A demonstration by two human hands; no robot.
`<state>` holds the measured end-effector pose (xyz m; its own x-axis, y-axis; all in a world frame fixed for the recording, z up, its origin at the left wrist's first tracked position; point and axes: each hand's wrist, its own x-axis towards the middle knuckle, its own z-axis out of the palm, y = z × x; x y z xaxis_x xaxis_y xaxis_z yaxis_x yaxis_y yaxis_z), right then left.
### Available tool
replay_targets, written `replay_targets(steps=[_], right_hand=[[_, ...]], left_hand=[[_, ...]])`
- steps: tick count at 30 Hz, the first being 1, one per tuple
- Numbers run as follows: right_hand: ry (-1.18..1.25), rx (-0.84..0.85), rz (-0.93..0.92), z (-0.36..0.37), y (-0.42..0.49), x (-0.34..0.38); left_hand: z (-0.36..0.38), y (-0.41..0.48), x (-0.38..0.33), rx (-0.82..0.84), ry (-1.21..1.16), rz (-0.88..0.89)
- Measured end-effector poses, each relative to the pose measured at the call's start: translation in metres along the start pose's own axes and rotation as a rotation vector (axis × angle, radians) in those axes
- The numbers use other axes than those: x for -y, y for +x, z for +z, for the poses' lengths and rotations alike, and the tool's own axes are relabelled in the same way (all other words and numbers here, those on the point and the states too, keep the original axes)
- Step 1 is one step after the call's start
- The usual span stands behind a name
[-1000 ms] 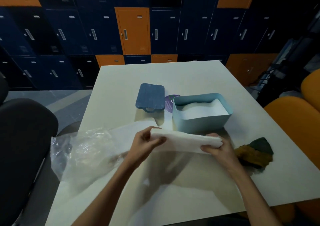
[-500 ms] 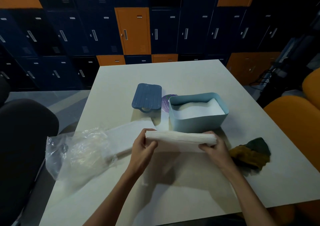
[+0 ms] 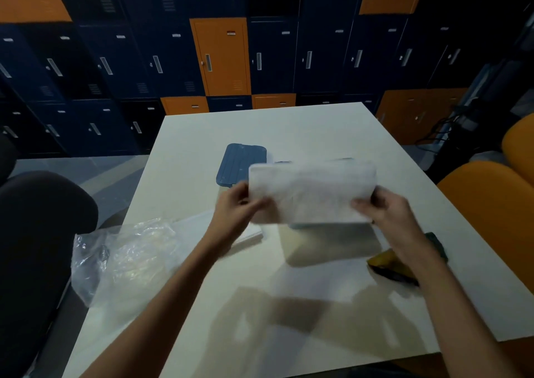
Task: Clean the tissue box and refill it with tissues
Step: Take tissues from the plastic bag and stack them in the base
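Table (image 3: 260, 129) first: lying pale and matt under dim light, carrying soft shadows of the arms toward its near edge. Holding a white tissue stack (image 3: 312, 192) up over the table's middle, broad face tilting toward the camera, edges blurring. Pinching its lower left corner with the left hand (image 3: 234, 207), thumb across the near face; clasping its lower right corner with the right hand (image 3: 387, 212), fingers curling round the edge. Hiding most of the tissue box (image 3: 299, 226) behind the stack, only a pale blue strip of its near wall showing below, right of the table's centre. Lying flat just left of the box, nearer the far edge, a dark blue lid (image 3: 239, 163). Spilling over the left edge, a crumpled clear plastic wrapper (image 3: 127, 256), with a flat white slab of more tissues (image 3: 251, 234) poking out past the left forearm. Sitting near the right edge, partly hidden by the right forearm, a yellow and green cloth (image 3: 387, 265). Standing beyond the far edge, a wall of navy and orange lockers (image 3: 219, 56); flanking the table, a dark chair (image 3: 37, 233) at left and an orange chair (image 3: 485, 210) at right, grey floor (image 3: 95, 172) showing at left.
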<state>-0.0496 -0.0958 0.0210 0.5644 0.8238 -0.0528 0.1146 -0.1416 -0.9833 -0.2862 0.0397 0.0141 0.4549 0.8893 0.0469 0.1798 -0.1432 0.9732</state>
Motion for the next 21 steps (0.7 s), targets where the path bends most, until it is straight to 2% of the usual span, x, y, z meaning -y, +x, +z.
replay_targets(steps=[5, 10, 13, 21], right_hand=[[-0.249, -0.09, 0.073, -0.029, 0.071, 0.024], [-0.705, -0.087, 0.166, -0.028, 0.102, 0.023], [-0.842, -0.047, 0.164, -0.024, 0.105, 0.017], [-1.125, 0.028, 0.099, -0.009, 0.1, 0.018]], left_hand=[[0.036, 0.068, -0.034, 0.032, 0.209, -0.095], [0.063, 0.089, -0.035, 0.133, 0.67, -0.187], [0.071, 0.082, -0.038, 0.142, 0.848, -0.177], [0.082, 0.072, -0.033, 0.121, 1.148, -0.064]])
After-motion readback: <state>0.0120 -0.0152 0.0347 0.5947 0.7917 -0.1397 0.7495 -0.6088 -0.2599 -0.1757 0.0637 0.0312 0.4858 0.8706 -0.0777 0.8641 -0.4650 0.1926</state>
